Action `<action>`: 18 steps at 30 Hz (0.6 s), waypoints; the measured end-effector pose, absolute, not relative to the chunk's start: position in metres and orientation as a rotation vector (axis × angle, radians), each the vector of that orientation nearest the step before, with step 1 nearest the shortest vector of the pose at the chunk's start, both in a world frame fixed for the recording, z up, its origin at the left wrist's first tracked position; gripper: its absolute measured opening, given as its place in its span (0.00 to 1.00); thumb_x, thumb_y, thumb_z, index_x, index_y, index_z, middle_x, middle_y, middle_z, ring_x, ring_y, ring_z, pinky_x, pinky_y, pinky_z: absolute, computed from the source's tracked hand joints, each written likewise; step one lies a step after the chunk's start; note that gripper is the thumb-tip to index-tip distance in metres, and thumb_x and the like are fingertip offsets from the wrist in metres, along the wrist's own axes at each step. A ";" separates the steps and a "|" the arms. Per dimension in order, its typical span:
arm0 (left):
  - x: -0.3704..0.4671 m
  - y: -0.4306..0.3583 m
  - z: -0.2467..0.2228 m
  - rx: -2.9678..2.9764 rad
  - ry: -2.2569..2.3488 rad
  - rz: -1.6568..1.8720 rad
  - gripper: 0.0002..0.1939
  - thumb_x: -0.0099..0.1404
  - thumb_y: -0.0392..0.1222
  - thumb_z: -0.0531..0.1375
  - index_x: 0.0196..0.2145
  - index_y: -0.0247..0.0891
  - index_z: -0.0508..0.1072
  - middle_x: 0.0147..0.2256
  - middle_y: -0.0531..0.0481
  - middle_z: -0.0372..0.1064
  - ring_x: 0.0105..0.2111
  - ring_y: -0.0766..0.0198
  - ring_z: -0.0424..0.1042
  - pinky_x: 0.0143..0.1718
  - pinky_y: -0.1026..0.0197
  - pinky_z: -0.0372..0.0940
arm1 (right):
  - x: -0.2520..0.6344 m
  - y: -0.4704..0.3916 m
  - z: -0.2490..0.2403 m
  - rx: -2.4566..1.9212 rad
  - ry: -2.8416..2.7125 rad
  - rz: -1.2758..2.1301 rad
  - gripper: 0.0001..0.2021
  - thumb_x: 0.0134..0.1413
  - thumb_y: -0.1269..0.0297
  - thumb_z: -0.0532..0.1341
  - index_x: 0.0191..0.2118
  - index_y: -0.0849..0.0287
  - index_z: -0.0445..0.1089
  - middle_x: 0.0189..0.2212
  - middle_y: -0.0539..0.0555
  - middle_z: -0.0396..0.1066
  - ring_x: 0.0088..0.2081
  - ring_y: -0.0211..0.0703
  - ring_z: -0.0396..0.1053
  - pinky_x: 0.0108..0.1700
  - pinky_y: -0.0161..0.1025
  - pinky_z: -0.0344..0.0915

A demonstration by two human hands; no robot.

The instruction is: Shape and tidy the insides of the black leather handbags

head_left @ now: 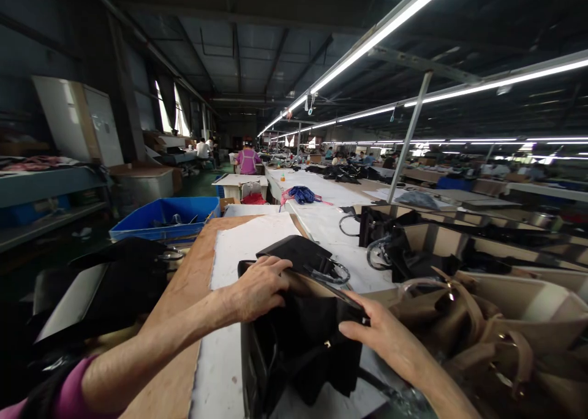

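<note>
A black bag (316, 339) stands on the white-covered table in front of me, its opening upward and a small gold-coloured fitting on its near side. Fingers bent over the upper left edge, my left hand (261, 287) grips the bag there. My right hand (379, 327) pinches the upper right edge between thumb and fingers. A handle (331, 273) in clear wrap rises behind the opening, next to a black flap (294, 252). What lies inside the bag is hidden.
Tan and black bags (514, 312) crowd the right side. A blue bin (165, 218) stands at the left beyond a dark pile (114, 290). Blue cloth (301, 194) lies farther down the table. A person in purple (248, 160) sits ahead.
</note>
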State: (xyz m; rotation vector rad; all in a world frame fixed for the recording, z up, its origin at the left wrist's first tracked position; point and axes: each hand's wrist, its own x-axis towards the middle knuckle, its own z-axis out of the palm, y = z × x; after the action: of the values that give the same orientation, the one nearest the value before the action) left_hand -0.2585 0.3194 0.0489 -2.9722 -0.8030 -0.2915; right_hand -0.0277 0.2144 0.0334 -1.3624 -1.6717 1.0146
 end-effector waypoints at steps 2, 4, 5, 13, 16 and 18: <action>-0.249 0.317 0.047 -2.962 -0.788 -0.281 0.08 0.55 0.45 0.61 0.29 0.39 0.74 0.52 0.49 0.59 0.50 0.52 0.59 0.50 0.50 0.55 | -0.022 0.214 0.023 -1.404 -1.640 1.003 0.25 0.42 0.71 0.57 0.51 0.58 0.63 0.38 0.51 0.71 0.42 0.44 0.65 0.48 0.37 0.59; -0.242 0.318 0.047 -2.985 -0.751 -0.268 0.09 0.57 0.47 0.59 0.27 0.39 0.75 0.50 0.49 0.61 0.49 0.53 0.60 0.50 0.51 0.55 | -0.021 0.213 0.011 -1.437 -1.620 0.979 0.25 0.42 0.70 0.57 0.51 0.58 0.63 0.34 0.50 0.71 0.40 0.44 0.66 0.47 0.37 0.60; -0.240 0.319 0.048 -3.000 -0.739 -0.273 0.10 0.58 0.46 0.58 0.26 0.40 0.75 0.49 0.50 0.62 0.48 0.53 0.61 0.50 0.51 0.55 | -0.021 0.211 0.007 -1.442 -1.609 0.964 0.24 0.42 0.70 0.57 0.51 0.58 0.63 0.33 0.50 0.71 0.39 0.44 0.66 0.46 0.37 0.60; -0.246 0.344 0.052 -3.213 -0.912 -0.404 0.11 0.60 0.42 0.55 0.25 0.38 0.73 0.48 0.52 0.63 0.40 0.63 0.68 0.41 0.64 0.60 | -0.026 0.206 0.011 -1.398 -1.565 0.921 0.22 0.44 0.71 0.56 0.49 0.56 0.65 0.32 0.50 0.71 0.37 0.44 0.67 0.39 0.38 0.64; -0.246 0.347 0.051 -3.226 -0.898 -0.406 0.11 0.60 0.41 0.54 0.25 0.37 0.73 0.48 0.52 0.64 0.42 0.62 0.67 0.43 0.64 0.60 | -0.024 0.207 0.010 -1.412 -1.552 0.886 0.20 0.45 0.70 0.56 0.48 0.56 0.66 0.31 0.49 0.71 0.35 0.44 0.68 0.38 0.37 0.65; -0.245 0.347 0.050 -3.229 -0.885 -0.408 0.11 0.60 0.41 0.53 0.25 0.37 0.72 0.48 0.52 0.64 0.42 0.62 0.67 0.44 0.64 0.59 | -0.024 0.207 0.006 -1.470 -1.562 0.800 0.19 0.46 0.68 0.57 0.47 0.56 0.66 0.31 0.49 0.71 0.36 0.44 0.68 0.38 0.38 0.65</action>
State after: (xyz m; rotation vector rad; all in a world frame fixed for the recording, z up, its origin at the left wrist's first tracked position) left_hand -0.2451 0.3475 0.0500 -3.2289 -0.8851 -0.4085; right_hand -0.0237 0.2069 0.0058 -1.4700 -1.5618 0.7999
